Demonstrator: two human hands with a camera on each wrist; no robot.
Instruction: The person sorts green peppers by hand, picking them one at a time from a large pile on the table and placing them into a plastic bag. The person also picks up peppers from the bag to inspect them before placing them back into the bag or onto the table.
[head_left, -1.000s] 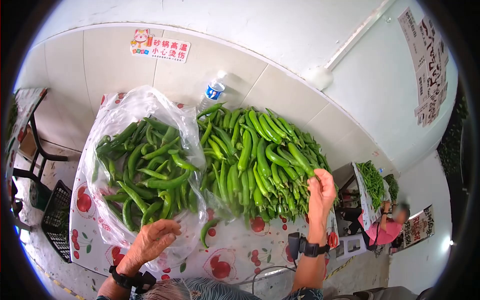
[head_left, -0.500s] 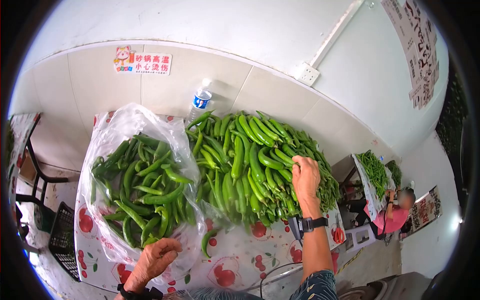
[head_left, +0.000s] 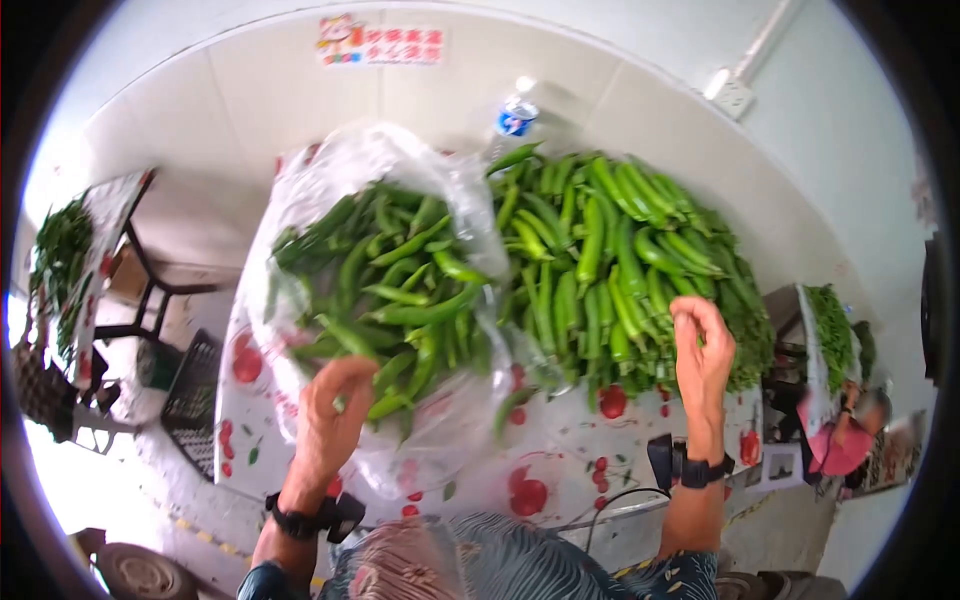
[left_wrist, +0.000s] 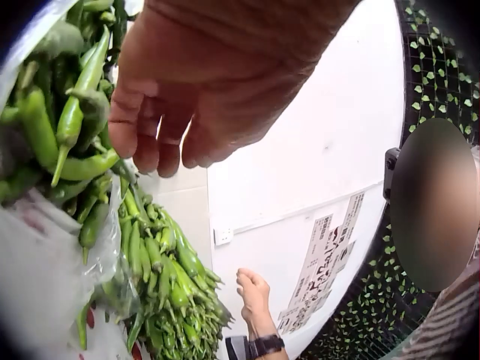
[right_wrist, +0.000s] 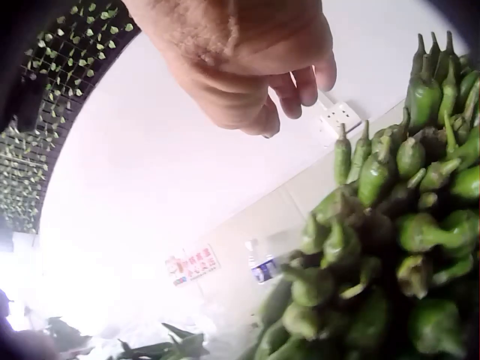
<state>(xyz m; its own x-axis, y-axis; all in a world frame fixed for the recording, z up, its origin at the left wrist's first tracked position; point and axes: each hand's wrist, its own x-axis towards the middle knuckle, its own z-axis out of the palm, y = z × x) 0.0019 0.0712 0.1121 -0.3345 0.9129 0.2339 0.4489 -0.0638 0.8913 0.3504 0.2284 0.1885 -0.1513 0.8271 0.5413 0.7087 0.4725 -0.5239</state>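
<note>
A clear plastic bag of loose green chili peppers lies wide open on the left of the table. To its right, more green peppers are stacked in a neat pile, many stem ends pointing toward the person. My left hand hovers over the near left part of the bag, fingers loosely bent, nothing in them. Near the front right of the pile is my right hand, fingers relaxed and holding nothing. In the right wrist view its fingers hang apart from the stem ends.
A single pepper lies before the pile on the cherry-print tablecloth. Behind stands a water bottle by the tiled wall. A black crate sits on the floor at left. A person in pink is at another table on the right.
My right hand reached onto the pile's right part, then drew back off it. My left hand rose from the bag's near edge to over the peppers. The head view swung left.
</note>
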